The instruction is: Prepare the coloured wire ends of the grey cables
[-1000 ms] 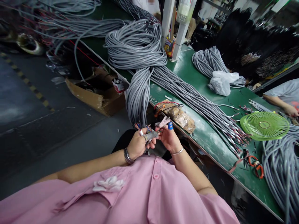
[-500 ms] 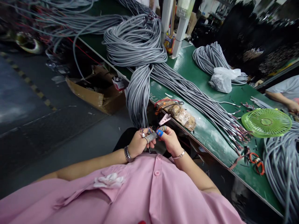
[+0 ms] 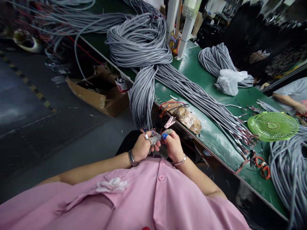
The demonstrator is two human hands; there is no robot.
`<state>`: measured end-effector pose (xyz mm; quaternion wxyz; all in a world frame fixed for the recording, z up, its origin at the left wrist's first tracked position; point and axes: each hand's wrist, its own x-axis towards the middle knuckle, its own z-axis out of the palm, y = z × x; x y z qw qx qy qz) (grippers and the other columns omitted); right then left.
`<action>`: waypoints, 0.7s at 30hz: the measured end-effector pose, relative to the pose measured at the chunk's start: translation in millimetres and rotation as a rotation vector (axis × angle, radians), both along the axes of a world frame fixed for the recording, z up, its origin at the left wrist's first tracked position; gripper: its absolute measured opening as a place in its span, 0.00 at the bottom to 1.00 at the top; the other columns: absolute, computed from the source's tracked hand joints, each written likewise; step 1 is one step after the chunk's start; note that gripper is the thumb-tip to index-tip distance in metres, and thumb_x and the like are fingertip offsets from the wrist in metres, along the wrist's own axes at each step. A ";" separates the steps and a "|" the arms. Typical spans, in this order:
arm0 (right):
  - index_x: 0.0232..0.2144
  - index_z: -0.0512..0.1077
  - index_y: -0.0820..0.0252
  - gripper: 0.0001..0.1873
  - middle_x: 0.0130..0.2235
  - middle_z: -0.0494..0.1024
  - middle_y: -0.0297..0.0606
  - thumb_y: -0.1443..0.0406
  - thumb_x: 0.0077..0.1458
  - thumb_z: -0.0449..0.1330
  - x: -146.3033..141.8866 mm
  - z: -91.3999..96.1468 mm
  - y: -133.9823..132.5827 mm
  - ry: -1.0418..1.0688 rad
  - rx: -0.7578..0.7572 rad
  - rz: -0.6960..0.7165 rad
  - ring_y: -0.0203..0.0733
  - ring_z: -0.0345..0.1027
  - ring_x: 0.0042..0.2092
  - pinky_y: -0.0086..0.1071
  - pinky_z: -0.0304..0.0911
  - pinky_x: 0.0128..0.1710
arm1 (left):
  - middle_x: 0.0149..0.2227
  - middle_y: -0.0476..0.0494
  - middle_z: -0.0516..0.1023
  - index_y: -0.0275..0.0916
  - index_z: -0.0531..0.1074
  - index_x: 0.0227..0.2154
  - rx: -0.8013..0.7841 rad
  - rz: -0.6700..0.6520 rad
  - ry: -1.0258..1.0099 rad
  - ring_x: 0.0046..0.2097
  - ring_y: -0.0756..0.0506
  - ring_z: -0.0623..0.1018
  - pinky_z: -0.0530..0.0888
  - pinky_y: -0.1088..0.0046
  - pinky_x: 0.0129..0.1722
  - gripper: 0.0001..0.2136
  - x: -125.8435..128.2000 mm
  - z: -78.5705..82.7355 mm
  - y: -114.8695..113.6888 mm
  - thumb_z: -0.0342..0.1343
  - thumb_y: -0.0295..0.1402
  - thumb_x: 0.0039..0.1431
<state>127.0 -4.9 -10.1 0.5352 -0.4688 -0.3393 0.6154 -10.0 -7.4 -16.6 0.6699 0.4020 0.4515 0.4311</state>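
My left hand (image 3: 142, 148) is closed around the end of a grey cable (image 3: 155, 139) whose coloured inner wires (image 3: 147, 130) stick up from its stripped tip. My right hand (image 3: 173, 146), with blue tape on one fingertip, pinches the same cable end from the right. Both hands are held close together over my lap, just below a hanging bundle of grey cables (image 3: 142, 95). A pink clothes peg (image 3: 169, 122) sits just above my right hand at the bench edge.
A green bench (image 3: 216, 129) runs to the right, covered with grey cable coils (image 3: 141, 41) and long cable runs (image 3: 206, 108). On it lie a taped block (image 3: 184, 116), a white bag (image 3: 229, 83), a green fan (image 3: 273, 126) and orange-handled cutters (image 3: 262, 167). A cardboard box (image 3: 98, 94) stands on the floor. Another person's arm (image 3: 291, 102) is far right.
My right hand dropped from the pink peg down to the cable end and closed on it beside the left hand. The left hand kept its hold.
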 end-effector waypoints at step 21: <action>0.28 0.69 0.59 0.06 0.24 0.67 0.27 0.64 0.49 0.63 5.5 5.3 6.9 0.273 -0.072 -0.116 0.30 0.58 0.24 0.25 0.60 0.26 | 0.19 0.48 0.75 0.35 0.70 0.27 -0.070 0.032 -0.109 0.17 0.50 0.73 0.61 0.79 0.14 0.10 -1.9 14.9 -0.6 0.61 0.38 0.51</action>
